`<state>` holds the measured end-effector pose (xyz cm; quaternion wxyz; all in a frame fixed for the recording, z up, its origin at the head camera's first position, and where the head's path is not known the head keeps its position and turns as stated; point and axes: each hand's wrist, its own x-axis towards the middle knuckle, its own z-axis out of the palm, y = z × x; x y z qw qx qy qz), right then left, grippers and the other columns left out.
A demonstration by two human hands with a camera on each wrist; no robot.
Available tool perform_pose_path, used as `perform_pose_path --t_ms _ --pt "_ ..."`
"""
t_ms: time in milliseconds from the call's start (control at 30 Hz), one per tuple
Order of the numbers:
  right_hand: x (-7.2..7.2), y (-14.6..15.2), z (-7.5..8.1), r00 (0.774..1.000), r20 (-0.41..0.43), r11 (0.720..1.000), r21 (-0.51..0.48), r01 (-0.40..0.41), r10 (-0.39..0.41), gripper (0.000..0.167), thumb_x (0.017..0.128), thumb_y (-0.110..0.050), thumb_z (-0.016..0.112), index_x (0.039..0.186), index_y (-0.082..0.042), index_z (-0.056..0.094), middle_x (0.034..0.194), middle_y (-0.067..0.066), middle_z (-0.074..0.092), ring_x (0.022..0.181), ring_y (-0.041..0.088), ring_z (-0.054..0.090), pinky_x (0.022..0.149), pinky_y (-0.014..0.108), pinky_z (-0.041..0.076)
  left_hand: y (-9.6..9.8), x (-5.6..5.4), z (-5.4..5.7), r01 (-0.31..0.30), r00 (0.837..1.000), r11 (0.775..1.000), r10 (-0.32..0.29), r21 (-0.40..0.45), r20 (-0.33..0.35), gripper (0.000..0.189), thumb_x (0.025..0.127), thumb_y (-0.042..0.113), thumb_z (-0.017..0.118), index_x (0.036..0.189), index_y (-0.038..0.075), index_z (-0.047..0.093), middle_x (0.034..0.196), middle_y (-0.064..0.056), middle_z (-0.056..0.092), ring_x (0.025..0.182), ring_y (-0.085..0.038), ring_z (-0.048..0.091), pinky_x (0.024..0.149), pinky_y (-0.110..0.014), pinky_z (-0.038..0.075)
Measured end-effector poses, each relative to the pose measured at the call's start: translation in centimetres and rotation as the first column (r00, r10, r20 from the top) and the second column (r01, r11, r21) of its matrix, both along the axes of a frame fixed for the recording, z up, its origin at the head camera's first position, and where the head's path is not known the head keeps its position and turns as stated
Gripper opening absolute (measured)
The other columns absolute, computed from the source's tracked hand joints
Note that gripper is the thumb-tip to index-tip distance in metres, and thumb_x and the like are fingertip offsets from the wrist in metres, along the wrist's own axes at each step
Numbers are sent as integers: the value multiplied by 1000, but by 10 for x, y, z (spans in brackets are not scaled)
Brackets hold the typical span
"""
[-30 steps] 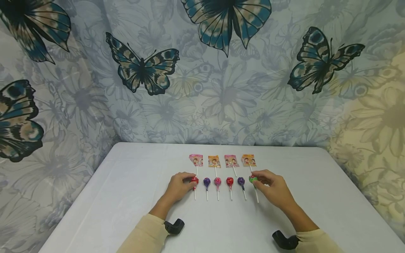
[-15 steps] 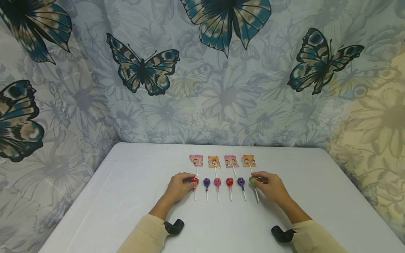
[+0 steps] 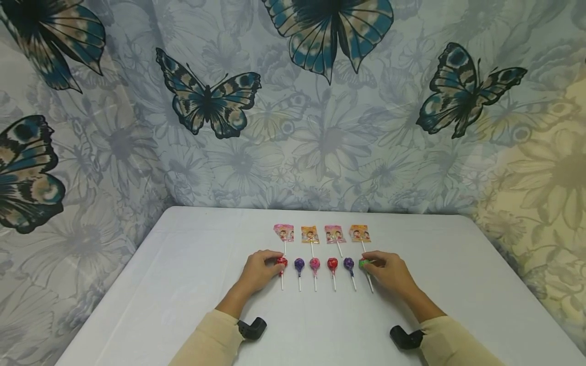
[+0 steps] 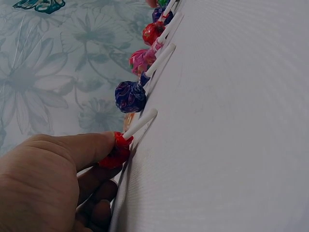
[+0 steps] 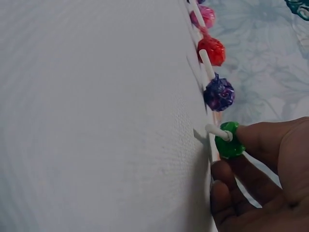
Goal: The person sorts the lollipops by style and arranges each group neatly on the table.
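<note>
My left hand [image 3: 257,270] pinches the head of a red lollipop [image 4: 117,153] at the left end of the front row, thumb on its wrapper. At the row's right end my right hand [image 3: 391,272] pinches a green lollipop [image 5: 230,140] between thumb and fingers. Both sticks point toward me. Between the hands lie a purple lollipop [image 3: 299,264], a pink lollipop [image 3: 314,264], another red lollipop [image 3: 332,263] and a second purple lollipop [image 3: 349,263], spaced apart side by side.
Behind them is a second row of flat-wrapped lollipops, pink [image 3: 286,232], orange [image 3: 310,234], pink [image 3: 335,233] and orange [image 3: 360,233]. All lie on a white-covered table [image 3: 183,264]. A butterfly-patterned cloth [image 3: 284,152] hangs behind the table.
My right hand has shifted slightly left and the green lollipop's stick end with it, closer to the purple one. The left hand stays in place on the red lollipop.
</note>
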<state>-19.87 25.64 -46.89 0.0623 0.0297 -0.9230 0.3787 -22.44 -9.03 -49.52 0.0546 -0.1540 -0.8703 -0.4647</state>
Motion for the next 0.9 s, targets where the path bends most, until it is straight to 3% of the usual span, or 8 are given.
perform_pose_path --t_ms 200,900 --pt "0 -1 -3 1000 3 1000 15 13 -13 22 86 -10 71 108 -5 73 91 4 70 79 19 61 66 35 47 0 0 0 0 1000 1000 0 -1 14 27 82 13 77 108 6 73 109 -6 68 111 -31 57 97 -48 42" --pt "2 0 -1 1000 -8 999 46 24 -24 27 88 -12 68 114 -5 70 103 13 69 91 29 64 73 45 50 1 0 1 -3 1000 1000 3 15 30 28 82 12 77 109 7 73 109 -6 68 110 -30 57 96 -48 42"
